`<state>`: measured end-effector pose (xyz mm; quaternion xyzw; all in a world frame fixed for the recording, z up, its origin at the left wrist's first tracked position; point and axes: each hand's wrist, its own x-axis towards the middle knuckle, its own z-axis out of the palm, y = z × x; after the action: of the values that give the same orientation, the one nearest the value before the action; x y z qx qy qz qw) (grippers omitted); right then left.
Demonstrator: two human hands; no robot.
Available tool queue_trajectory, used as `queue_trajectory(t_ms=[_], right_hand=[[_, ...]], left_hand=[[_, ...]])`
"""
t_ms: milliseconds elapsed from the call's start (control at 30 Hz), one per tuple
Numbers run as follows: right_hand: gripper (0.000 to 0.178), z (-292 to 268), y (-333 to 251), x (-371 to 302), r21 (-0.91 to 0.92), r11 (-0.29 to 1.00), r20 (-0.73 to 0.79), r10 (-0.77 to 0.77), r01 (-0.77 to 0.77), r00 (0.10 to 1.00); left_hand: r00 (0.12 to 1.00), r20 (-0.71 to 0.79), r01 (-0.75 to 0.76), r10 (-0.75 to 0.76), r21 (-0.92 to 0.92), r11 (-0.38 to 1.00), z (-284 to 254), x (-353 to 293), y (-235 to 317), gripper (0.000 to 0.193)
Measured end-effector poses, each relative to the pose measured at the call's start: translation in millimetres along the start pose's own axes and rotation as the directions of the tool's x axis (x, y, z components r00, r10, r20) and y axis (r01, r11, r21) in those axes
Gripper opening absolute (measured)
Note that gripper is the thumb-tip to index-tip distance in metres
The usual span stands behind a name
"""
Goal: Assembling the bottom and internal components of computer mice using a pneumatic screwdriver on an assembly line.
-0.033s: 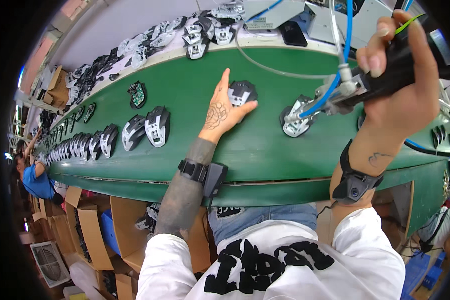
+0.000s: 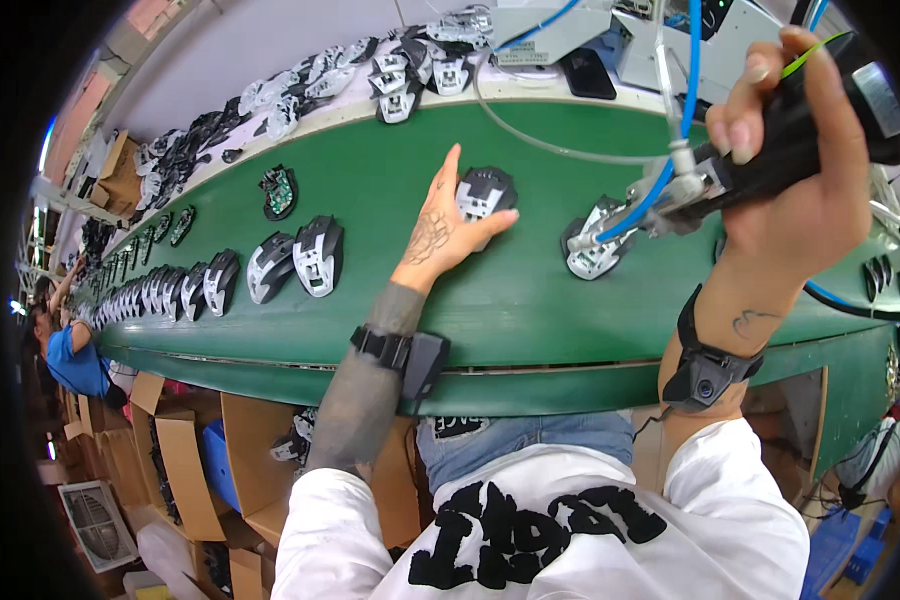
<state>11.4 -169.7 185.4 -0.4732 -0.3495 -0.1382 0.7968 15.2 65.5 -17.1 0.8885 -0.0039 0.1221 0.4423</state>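
Note:
My left hand [image 2: 438,232] lies flat on the green conveyor belt [image 2: 530,310], fingers stretched out. Its thumb and forefinger touch the sides of a grey and black computer mouse [image 2: 485,190] without closing around it. My right hand [image 2: 805,175] grips a black powered screwdriver [image 2: 770,165] with blue hoses. The tool's tip points down-left at a second, open mouse shell [image 2: 592,250] on the belt.
Two more mice [image 2: 305,258] and a long row of them [image 2: 160,290] lie on the belt to the left, beside a green circuit board [image 2: 278,190]. Mouse parts [image 2: 410,75] fill the white far shelf. Cardboard boxes [image 2: 185,460] stand below. A person in blue [image 2: 70,355] works far left.

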Motion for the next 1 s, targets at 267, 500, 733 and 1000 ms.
queue_trajectory(t_ms=[267,500,733,1000], right_hand=[[0.028,-4.9,-0.2,5.2,-0.038,0.997,0.082,0.063,-0.06,0.995],[0.026,2.9,-0.5,2.8,-0.134,0.987,0.002,0.094,-0.093,0.996],[0.022,20.4,1.9,-1.8,-0.005,0.999,-0.13,0.045,-0.046,0.991],[0.025,9.9,0.2,1.2,-0.151,0.987,-0.014,0.045,-0.047,0.999]], left_hand=[[0.942,-0.335,0.291,-0.023,0.78,0.555,-107.1,-62.7,-69.3,0.061],[0.95,-0.297,0.107,0.095,0.594,0.797,-133.1,-13.2,-72.3,0.051],[0.781,-0.498,0.617,-0.377,0.525,0.586,-193.1,55.2,-129.0,0.06],[0.789,-0.35,0.604,-0.505,0.594,0.531,-192.7,70.6,-143.0,0.068]])
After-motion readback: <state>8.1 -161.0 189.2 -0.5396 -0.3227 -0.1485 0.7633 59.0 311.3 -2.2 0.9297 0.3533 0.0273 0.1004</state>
